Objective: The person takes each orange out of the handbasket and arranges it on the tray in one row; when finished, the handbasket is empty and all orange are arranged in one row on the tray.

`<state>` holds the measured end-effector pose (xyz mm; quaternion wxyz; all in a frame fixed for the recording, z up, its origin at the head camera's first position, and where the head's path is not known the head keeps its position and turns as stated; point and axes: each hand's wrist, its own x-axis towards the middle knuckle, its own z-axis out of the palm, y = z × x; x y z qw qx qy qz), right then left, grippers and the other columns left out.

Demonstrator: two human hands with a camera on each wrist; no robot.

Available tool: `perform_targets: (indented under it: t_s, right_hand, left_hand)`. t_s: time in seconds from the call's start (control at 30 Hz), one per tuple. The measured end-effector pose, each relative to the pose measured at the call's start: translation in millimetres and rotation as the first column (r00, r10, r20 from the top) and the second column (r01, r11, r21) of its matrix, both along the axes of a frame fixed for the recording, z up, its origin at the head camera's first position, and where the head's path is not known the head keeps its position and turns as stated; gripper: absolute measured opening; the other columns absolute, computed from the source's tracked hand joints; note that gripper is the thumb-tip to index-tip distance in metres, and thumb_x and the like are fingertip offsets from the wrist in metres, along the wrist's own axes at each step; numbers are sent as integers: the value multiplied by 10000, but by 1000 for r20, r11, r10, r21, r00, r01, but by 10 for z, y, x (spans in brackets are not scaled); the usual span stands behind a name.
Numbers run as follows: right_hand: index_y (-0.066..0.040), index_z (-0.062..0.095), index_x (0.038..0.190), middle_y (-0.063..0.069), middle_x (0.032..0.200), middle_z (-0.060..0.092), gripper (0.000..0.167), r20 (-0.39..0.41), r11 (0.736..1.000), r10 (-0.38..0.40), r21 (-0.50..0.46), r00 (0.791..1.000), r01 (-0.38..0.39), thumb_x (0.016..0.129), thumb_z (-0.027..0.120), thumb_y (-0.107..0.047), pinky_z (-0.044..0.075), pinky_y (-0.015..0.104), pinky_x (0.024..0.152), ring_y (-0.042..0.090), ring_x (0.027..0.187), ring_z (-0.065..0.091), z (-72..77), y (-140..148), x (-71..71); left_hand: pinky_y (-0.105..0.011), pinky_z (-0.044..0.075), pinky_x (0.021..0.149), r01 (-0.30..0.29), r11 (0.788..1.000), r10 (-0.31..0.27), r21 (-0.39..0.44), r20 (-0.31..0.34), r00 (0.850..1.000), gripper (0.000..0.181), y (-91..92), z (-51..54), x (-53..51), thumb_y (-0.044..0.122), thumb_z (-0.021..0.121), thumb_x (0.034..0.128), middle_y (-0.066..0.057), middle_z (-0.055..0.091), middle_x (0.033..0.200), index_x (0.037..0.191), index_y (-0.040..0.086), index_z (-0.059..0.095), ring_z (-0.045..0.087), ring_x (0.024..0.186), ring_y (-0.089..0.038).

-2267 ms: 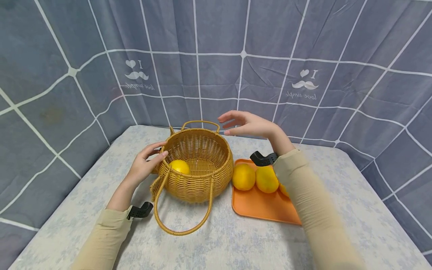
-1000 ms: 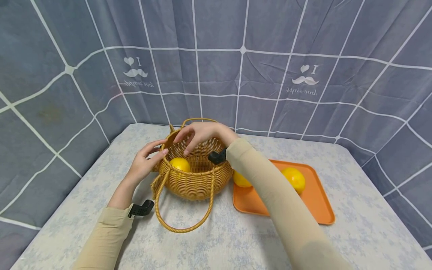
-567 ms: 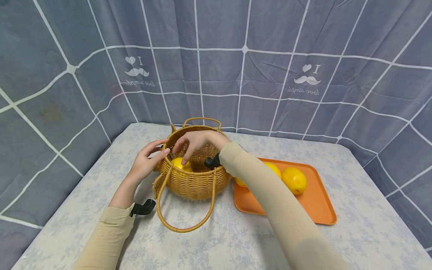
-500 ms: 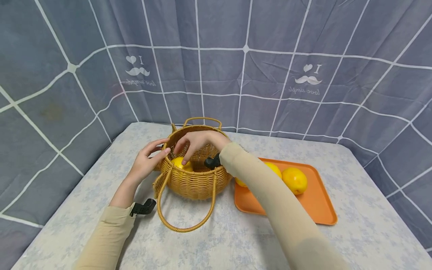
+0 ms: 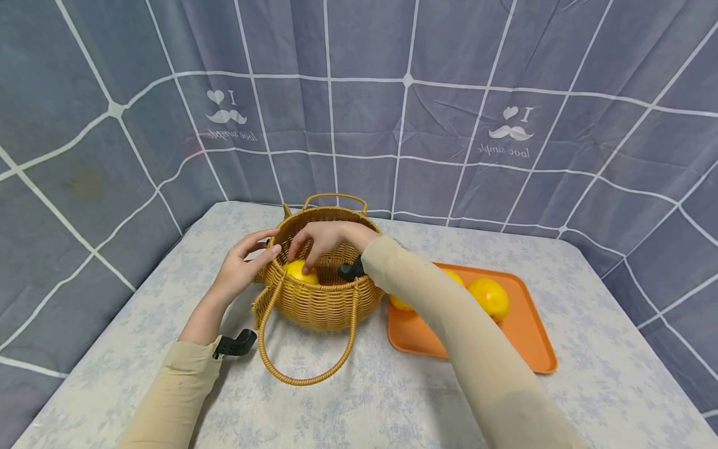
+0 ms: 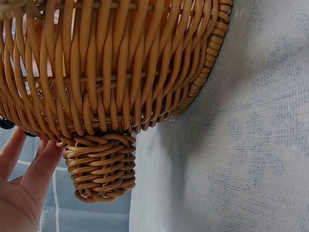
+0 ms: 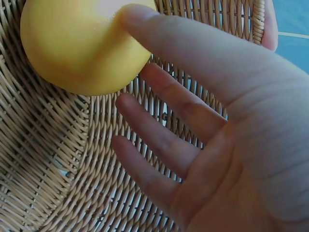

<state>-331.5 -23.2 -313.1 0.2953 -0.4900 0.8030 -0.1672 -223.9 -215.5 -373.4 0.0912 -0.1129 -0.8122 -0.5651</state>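
Note:
A tan wicker basket point(image 5: 320, 308) stands on the table, one handle drooping to the front. A round yellow fruit point(image 5: 300, 270) lies inside at its left. My right hand point(image 5: 325, 240) reaches in over the rim and holds this fruit. In the right wrist view its thumb presses the yellow fruit point(image 7: 82, 48); a finger meets the edge, and two others stand apart from it. At the basket's left rim my left hand point(image 5: 238, 268) grips, thumb at the edge. The left wrist view shows fingers of the left hand point(image 6: 29, 179) against the outer wicker wall of the basket point(image 6: 111, 63).
An orange tray point(image 5: 527, 337) lies right of the basket. It bears yellow fruits point(image 5: 489, 298), partly hidden by my right sleeve point(image 5: 449, 312). A pale patterned cloth point(image 5: 359, 411) covers the table. A grey-blue curtain point(image 5: 449, 125) with white lines hangs behind.
My right hand has moved left and down from above the basket's right side, into it and onto the yellow fruit. The left hand has stayed at the rim.

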Motion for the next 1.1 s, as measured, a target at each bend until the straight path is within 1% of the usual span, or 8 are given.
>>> perform_targets:
  t_s: [0.17, 0.3, 0.57, 0.73, 0.8, 0.9, 1.0, 1.1]
  right_hand:
    - [-131, 656, 1200, -15, 1254, 585, 374, 42, 1000, 10, 0, 999, -10, 832, 728, -124, 420, 193, 899, 67, 1141, 496, -15, 5, -5]
    - [-164, 649, 1218, -40, 1275, 571, 383, 53, 1000, 0, 26, 999, -1, 844, 711, -112, 421, 191, 895, 61, 1169, 477, -12, 8, -4]
    - [-123, 687, 1152, 6, 1305, 552, 345, 128, 1000, -7, 19, 992, 5, 823, 695, -19, 433, 210, 887, 94, 1160, 481, -21, 29, -4]
    - [-140, 692, 1141, -16, 1309, 539, 372, 136, 999, -25, 36, 990, 20, 801, 680, 11, 429, 202, 851, 76, 1131, 464, -33, 38, -12]
    - [-153, 690, 1139, -44, 1286, 543, 371, 140, 999, -30, 47, 990, 24, 800, 674, -2, 436, 210, 820, 81, 1079, 468, -33, 42, -12]
    - [-174, 692, 1113, -63, 1218, 564, 313, 133, 998, -25, 56, 991, 18, 811, 712, -93, 443, 228, 792, 94, 1006, 491, -37, 48, -15]
    - [-167, 693, 1023, -61, 1111, 586, 234, 85, 998, -18, 62, 996, 13, 800, 759, -195, 440, 221, 771, 94, 939, 505, -38, 51, -12]
    - [-141, 658, 967, -28, 1037, 579, 219, 46, 997, -17, 72, 999, 14, 793, 770, -212, 420, 225, 729, 119, 872, 484, -40, 55, -10]
  left_hand:
    - [-507, 394, 918, -1, 1000, 1, -5, 0, 1000, 488, -8, 6, 6, 339, 587, 935, -75, 391, 1414, 1364, 125, 497, 405, 1215, -298]
    - [-492, 393, 918, -4, 1000, 4, -11, -4, 1000, 485, -8, 10, 14, 337, 581, 939, -78, 393, 1409, 1364, 120, 496, 405, 1215, -293]
    - [-466, 396, 918, -5, 1000, 5, -7, -7, 1000, 481, -10, -1, 9, 336, 578, 940, -71, 401, 1404, 1361, 117, 499, 415, 1208, -269]
    - [-455, 399, 917, -6, 1000, 6, -5, -10, 1000, 479, -9, -3, 2, 334, 579, 940, -70, 403, 1402, 1360, 115, 501, 418, 1206, -265]
    - [-453, 401, 915, -7, 1000, 7, -5, -12, 1000, 479, -7, -1, 1, 333, 582, 939, -66, 405, 1401, 1358, 115, 504, 421, 1202, -261]
    - [-459, 401, 913, -6, 1000, 6, -6, -16, 1000, 480, -3, 2, 1, 331, 586, 937, -66, 406, 1400, 1356, 113, 505, 424, 1198, -263]
    - [-459, 405, 906, -7, 1000, 7, -11, -19, 1000, 480, 1, 9, 2, 332, 587, 936, -65, 406, 1401, 1356, 114, 505, 426, 1193, -261]
    - [-455, 408, 904, -8, 1000, 7, -13, -21, 1000, 479, 2, 13, -1, 331, 587, 937, -61, 407, 1401, 1356, 116, 505, 429, 1189, -253]
